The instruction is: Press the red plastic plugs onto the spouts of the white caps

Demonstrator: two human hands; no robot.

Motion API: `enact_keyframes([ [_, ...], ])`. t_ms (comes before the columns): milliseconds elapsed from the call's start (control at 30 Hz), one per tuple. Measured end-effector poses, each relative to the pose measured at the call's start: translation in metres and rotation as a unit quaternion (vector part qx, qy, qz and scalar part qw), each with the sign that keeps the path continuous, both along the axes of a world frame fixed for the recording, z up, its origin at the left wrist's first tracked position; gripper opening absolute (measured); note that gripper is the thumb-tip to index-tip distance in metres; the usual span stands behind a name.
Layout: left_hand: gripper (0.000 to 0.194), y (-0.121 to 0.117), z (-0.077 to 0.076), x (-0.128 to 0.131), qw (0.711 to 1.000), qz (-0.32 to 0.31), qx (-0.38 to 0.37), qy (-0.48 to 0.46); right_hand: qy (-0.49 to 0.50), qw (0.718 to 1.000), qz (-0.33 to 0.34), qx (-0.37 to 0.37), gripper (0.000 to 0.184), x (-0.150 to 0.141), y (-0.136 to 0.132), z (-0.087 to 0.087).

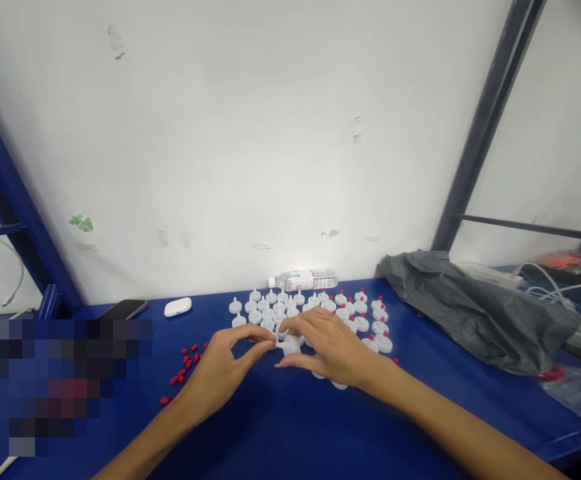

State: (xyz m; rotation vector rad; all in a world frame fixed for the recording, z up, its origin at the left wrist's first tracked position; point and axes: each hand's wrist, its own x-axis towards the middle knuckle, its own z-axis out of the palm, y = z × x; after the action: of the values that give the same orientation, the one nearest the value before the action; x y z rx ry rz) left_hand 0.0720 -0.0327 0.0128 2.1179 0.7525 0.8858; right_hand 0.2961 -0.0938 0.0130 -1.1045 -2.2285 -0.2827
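My right hand (333, 347) grips a white nozzle lid (291, 345) between thumb and fingers, its spout turned to the left. At the spout's tip, my left hand (223, 363) pinches a small red cap (273, 342), mostly hidden by the fingertips. Behind both hands stand many white nozzle lids (235, 306) with bare spouts. Toward the right are lids wearing red caps (380, 312). Loose red caps (181, 372) lie scattered left of my left hand. A few lids are partly covered by my right hand and forearm.
A clear water bottle (310, 279) lies on its side against the wall. On the left of the blue table (270, 427) are a white earbud case (177, 307) and a phone (124, 309). A dark grey plastic bag (475, 307) and cables occupy the right.
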Motion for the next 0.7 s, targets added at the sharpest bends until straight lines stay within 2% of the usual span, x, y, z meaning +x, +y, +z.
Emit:
enact_keyframes([
  [133, 0.018, -0.0034, -0.0007, 0.0024, 1.000, 0.004, -0.009, 0.014, -0.010, 1.000, -0.001, 0.001, 0.041, 0.0000, -0.0009, -0.0007],
  [233, 0.020, -0.0036, -0.0018, 0.0025, 0.999, 0.019, 0.000, 0.028, 0.008, 1.000, 0.004, -0.024, 0.039, 0.0011, -0.0005, -0.0024],
  [333, 0.025, -0.0016, -0.0051, 0.0015, 0.997, 0.025, 0.049, 0.057, 0.025, 0.998, 0.031, -0.049, 0.036, 0.0019, 0.0000, -0.0056],
  [500, 0.026, -0.0003, -0.0098, 0.0004, 0.984, 0.017, 0.153, 0.085, 0.028, 0.999, 0.031, -0.022, 0.033, -0.0020, -0.0027, -0.0096],
  [700, 0.031, -0.0060, -0.0100, 0.0009, 0.982, -0.001, 0.179, 0.065, 0.021, 1.000, 0.007, 0.014, 0.029, -0.0070, -0.0081, -0.0059],
])
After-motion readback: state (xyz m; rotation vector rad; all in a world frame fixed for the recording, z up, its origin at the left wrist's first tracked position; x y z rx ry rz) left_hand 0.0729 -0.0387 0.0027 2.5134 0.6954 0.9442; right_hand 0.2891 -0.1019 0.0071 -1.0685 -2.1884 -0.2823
